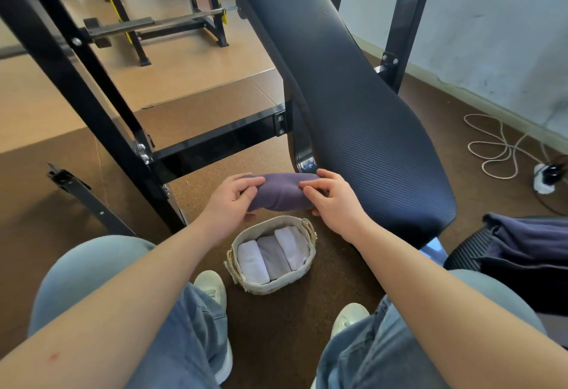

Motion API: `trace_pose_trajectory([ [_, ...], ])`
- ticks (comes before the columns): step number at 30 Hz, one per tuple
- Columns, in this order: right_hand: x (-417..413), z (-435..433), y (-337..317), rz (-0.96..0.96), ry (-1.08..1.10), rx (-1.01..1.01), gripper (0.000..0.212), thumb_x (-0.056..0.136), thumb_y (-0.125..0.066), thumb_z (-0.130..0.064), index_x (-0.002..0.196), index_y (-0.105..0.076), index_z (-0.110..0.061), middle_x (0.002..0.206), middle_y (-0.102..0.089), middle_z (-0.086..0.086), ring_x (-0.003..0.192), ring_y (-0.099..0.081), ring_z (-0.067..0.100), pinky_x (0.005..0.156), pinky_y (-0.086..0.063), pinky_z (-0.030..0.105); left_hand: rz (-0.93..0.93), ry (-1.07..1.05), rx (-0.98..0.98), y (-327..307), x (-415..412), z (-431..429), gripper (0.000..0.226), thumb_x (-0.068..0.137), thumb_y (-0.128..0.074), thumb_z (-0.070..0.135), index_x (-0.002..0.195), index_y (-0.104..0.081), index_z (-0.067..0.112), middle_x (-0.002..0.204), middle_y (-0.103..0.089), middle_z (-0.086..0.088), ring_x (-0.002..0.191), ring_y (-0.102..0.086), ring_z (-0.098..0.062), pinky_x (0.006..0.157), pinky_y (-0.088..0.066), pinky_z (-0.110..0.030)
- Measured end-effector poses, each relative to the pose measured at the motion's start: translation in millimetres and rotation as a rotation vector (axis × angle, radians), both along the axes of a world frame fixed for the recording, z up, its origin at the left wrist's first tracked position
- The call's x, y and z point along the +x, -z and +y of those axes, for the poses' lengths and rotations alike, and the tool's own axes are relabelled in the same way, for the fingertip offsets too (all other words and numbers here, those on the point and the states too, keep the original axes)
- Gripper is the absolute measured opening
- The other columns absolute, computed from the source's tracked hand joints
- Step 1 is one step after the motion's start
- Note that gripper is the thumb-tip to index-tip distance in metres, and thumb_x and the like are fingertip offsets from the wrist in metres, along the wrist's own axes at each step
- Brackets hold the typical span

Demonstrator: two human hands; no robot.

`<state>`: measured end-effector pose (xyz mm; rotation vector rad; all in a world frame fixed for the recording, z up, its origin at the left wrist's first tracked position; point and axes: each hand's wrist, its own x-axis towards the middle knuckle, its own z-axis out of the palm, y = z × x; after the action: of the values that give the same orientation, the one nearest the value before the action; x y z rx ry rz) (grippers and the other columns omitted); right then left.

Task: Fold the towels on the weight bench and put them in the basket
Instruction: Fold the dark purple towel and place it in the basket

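We see a purple towel [281,192], a black ribbed bench pad [353,106], a beige basket [299,279] holding two white towels [252,261] and a lilac one [273,256], and brown speckled flooring [276,333].

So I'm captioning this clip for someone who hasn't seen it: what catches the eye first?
The left hand and right hand grip a rolled purple towel mid-frame, by the near end of the black weight bench. Just below it in the picture, a basket on the floor holds three pale folded towels side by side.
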<state>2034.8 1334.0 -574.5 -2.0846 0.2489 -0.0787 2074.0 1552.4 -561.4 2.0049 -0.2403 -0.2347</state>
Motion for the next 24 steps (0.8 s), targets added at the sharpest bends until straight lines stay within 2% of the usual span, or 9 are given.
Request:
trace_pose_trajectory([
  [2, -1.1, 2.4, 2.1, 0.036, 0.022, 0.034, 0.028, 0.098, -0.067, -0.026, 0.123, -0.067, -0.038, 0.157, -0.04, -0.002, 0.138, -0.048, 0.025, 0.098, -0.058, 0.047, 0.013, -0.013, -0.019, 10.1, -1.8, 0.8, 0.038, 0.105, -0.053, 0.014, 0.139, -0.054, 0.03, 0.147, -0.045, 0.004, 0.128, -0.053, -0.023, 0.09, -0.062, -0.041],
  [4, -4.4, 4.7, 5.5, 0.096, 0.025, 0.129, 0.056, 0.094, -0.071, -0.018, 0.143, -0.051, -0.036, 0.154, -0.04, -0.004, 0.138, -0.046, 0.022, 0.099, -0.057, 0.041, 0.092, -0.079, -0.078, 21.2, -0.8, 1.8, 0.053, 0.102, -0.058, 0.009, 0.147, -0.045, 0.031, 0.15, -0.043, 0.001, 0.129, -0.053, -0.025, 0.091, -0.061, -0.045],
  [6, -5.5, 5.8, 13.1, 0.203, -0.001, 0.186, 0.072, 0.091, -0.073, -0.011, 0.15, -0.042, -0.036, 0.152, -0.041, -0.003, 0.132, -0.048, 0.021, 0.086, -0.059, 0.032, 0.203, -0.154, -0.124, 33.7, 4.5, 4.6, 0.062, 0.098, -0.063, 0.005, 0.15, -0.041, 0.029, 0.149, -0.044, -0.003, 0.13, -0.052, -0.029, 0.092, -0.06, -0.048],
  [8, 0.0, 6.8, 27.8, 0.314, -0.022, 0.202, 0.067, 0.087, -0.075, -0.008, 0.142, -0.047, -0.033, 0.141, -0.051, 0.0, 0.12, -0.056, 0.023, 0.077, -0.061, 0.031, 0.337, -0.191, -0.206, 48.8, 11.2, 8.2, 0.06, 0.096, -0.064, 0.002, 0.148, -0.045, 0.025, 0.147, -0.049, -0.007, 0.131, -0.053, -0.034, 0.095, -0.058, -0.052],
  [10, 5.7, 9.0, 44.1, 0.405, -0.022, 0.253, 0.055, 0.085, -0.078, -0.009, 0.13, -0.053, -0.028, 0.127, -0.058, 0.002, 0.113, -0.061, 0.026, 0.078, -0.063, 0.038, 0.463, -0.229, -0.327, 64.5, 16.7, 10.2, 0.052, 0.097, -0.061, 0.001, 0.143, -0.049, 0.022, 0.142, -0.054, -0.01, 0.13, -0.054, -0.036, 0.098, -0.055, -0.056],
  [13, 12.8, 12.1, 67.6, 0.505, -0.035, 0.418, 0.043, 0.087, -0.08, -0.022, 0.122, -0.056, -0.024, 0.119, -0.063, 0.002, 0.109, -0.065, 0.024, 0.077, -0.064, 0.039, 0.579, -0.283, -0.451, 88.7, 26.7, 11.5, 0.043, 0.099, -0.054, 0.001, 0.139, -0.052, 0.016, 0.138, -0.058, -0.011, 0.128, -0.055, -0.035, 0.103, -0.051, -0.06],
  [16, 22.1, 17.0, 85.8, 0.594, -0.108, 0.447, 0.048, 0.087, -0.081, -0.032, 0.124, -0.052, -0.022, 0.119, -0.065, 0.001, 0.105, -0.067, 0.019, 0.08, -0.063, 0.039, 0.644, -0.317, -0.521, 111.2, 38.7, 13.6, 0.032, 0.1, -0.058, 0.009, 0.131, -0.059, 0.014, 0.125, -0.065, -0.009, 0.119, -0.06, -0.029, 0.095, -0.056, -0.051],
  [20, 36.8, 23.8, 115.6, 0.669, -0.207, 0.346, 0.044, 0.085, -0.081, -0.018, 0.12, -0.054, -0.022, 0.119, -0.065, 0.006, 0.106, -0.07, 0.025, 0.088, -0.062, 0.046, 0.642, -0.308, -0.469, 143.6, 53.4, 15.0, 0.024, 0.093, -0.071, 0.008, 0.113, -0.063, 0.016, 0.112, -0.07, -0.006, 0.103, -0.068, -0.021, 0.072, -0.06, -0.03],
  [24, 52.0, 33.8, 145.5, 0.719, -0.295, 0.269, 0.062, 0.086, -0.078, -0.015, 0.136, -0.045, -0.032, 0.124, -0.061, -0.001, 0.107, -0.069, 0.022, 0.086, -0.063, 0.042, 0.664, -0.354, -0.492, 183.6, 70.3, 17.2, 0.041, 0.089, -0.073, -0.002, 0.121, -0.055, 0.015, 0.127, -0.065, -0.016, 0.111, -0.067, -0.028, 0.081, -0.058, -0.034],
])
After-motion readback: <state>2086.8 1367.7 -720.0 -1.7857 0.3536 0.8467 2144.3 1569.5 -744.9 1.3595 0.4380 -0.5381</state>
